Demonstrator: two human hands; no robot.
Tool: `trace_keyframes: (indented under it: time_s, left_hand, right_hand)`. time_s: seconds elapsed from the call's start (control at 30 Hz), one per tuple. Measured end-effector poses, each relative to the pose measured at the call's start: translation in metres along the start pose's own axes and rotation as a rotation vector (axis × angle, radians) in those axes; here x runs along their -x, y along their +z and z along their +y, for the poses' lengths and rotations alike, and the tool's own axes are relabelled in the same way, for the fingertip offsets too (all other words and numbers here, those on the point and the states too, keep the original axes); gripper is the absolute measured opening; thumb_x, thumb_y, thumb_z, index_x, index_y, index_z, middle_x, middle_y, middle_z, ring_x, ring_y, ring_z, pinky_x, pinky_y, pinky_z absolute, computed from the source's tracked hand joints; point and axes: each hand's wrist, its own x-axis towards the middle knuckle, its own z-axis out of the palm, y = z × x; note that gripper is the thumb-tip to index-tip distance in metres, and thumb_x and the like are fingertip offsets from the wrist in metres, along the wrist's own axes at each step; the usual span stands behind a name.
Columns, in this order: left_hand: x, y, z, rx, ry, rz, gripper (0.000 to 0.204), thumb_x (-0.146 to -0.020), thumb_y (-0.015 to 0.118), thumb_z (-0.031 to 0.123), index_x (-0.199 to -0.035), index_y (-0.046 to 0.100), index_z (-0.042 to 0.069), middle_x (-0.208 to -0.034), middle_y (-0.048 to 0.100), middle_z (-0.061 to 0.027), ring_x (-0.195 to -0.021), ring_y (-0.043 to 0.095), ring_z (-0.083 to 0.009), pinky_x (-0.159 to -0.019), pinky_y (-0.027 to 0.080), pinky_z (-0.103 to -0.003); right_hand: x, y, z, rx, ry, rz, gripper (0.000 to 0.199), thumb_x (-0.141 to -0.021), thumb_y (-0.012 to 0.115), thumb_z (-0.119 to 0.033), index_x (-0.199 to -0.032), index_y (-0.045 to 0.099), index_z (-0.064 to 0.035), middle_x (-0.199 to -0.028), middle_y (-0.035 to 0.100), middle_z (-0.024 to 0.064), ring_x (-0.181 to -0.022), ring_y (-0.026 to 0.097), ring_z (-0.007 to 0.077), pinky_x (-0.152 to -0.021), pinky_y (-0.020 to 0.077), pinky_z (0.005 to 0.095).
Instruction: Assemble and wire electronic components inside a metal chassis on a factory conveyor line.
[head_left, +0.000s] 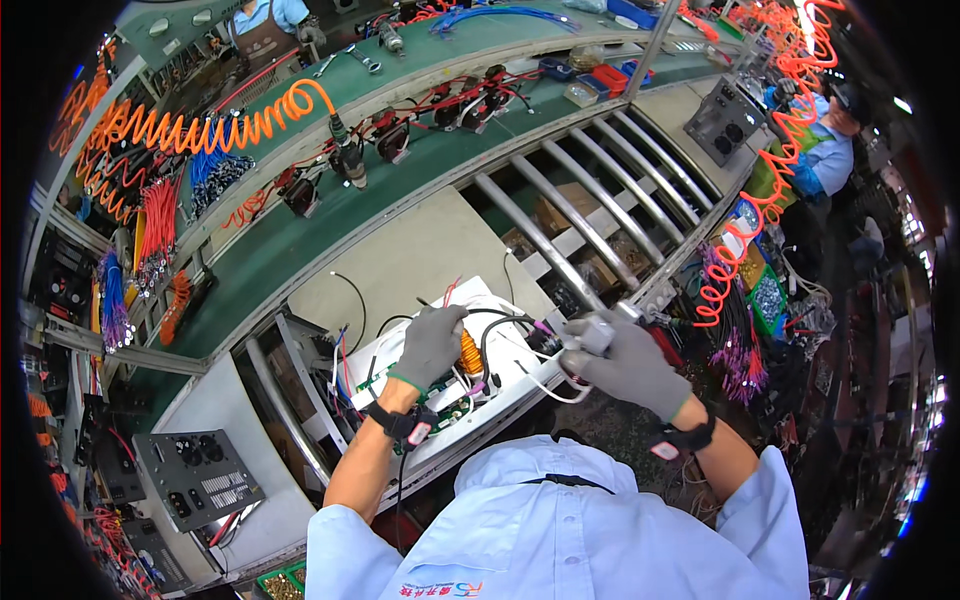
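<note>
Far left, at the near left corner of my bench, a grey metal panel (200,480) with sockets lies flat, well clear of my work. Beyond the bench, on the green conveyor (300,240), an orange coiled hose (200,125) runs to a pneumatic driver (348,160).

My left hand (430,345), in a grey glove, rests palm down with fingers curled loosely on the open white chassis (480,300) at the middle of the bench. It steadies the unit just beside the orange-wound coil (470,352) and above the green circuit board (445,410) at the near edge. I cannot tell whether the fingertips pinch a wire beneath.

My right hand (625,365) is closed around a small grey connector block (595,335), held just off the right edge of the chassis, with white and black leads (540,375) looping back from it into the unit.

To do this well, I judge I should keep the left palm firm so the chassis cannot slide, keep slack in the leads, and avoid dragging them across the coil or board.

Right of that, the metal roller rails (590,200) cross the frame.
</note>
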Motion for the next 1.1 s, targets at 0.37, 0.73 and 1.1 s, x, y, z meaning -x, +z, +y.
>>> trace_keyframes:
  time_s: [0.37, 0.73, 1.1]
  left_hand:
    - [-0.082, -0.001, -0.037, -0.052, 0.024, -0.75, 0.034, -0.084, 0.056, 0.022, -0.113, 0.068, 0.006, -0.108, 0.07, -0.0152, -0.098, 0.066, -0.0322, -0.088, 0.05, -0.04]
    - [-0.097, 0.04, -0.035, -0.182, -0.057, -0.771, 0.035, -0.079, 0.06, 0.034, -0.093, 0.074, 0.005, -0.099, 0.071, -0.0158, -0.089, 0.067, -0.0348, -0.077, 0.051, -0.044]
    - [-0.087, 0.04, -0.062, 0.239, -0.349, -0.49, 0.026, -0.086, 0.063, 0.024, -0.09, 0.069, -0.001, -0.072, 0.068, -0.0096, -0.062, 0.064, -0.0155, -0.06, 0.05, -0.031]
  right_hand:
    - [-0.034, 0.104, 0.025, 0.175, -0.266, 0.232, 0.038, -0.08, 0.071, -0.034, -0.11, 0.069, -0.0112, -0.119, 0.061, 0.0124, -0.093, 0.064, 0.0344, -0.086, 0.0493, 0.0451]
    - [-0.045, 0.147, 0.053, 0.053, -0.364, 0.505, 0.033, -0.077, 0.075, -0.023, -0.107, 0.068, -0.011, -0.115, 0.06, 0.0162, -0.083, 0.065, 0.0324, -0.071, 0.0538, 0.0408]
    - [-0.037, 0.16, 0.056, 0.569, -0.321, 0.364, 0.04, -0.085, 0.066, -0.031, -0.121, 0.059, -0.0138, -0.129, 0.055, 0.012, -0.119, 0.049, 0.0358, -0.103, 0.0376, 0.053]
